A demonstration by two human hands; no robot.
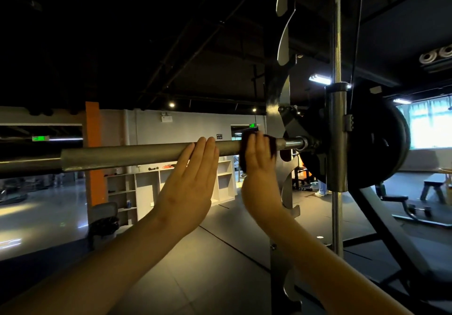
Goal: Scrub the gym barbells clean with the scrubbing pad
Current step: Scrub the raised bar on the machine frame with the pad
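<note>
Pressing the soft pad [244, 159] flat-fingered onto the stiff, heavy racked bar [122, 156] beside its plate [378, 143], the right hand [259, 170], like the flat left hand [189, 187] steadying alongside, would likely scrub better wrapped round.

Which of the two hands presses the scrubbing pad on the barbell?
The right hand, nearer the weight plate: the dark scrubbing pad lies between it and the barbell. The left hand touches the barbell directly.

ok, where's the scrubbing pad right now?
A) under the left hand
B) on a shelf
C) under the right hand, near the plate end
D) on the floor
C: the dark scrubbing pad sits between the right hand and the barbell, toward the weight plate; the left hand touches bare bar.
</note>
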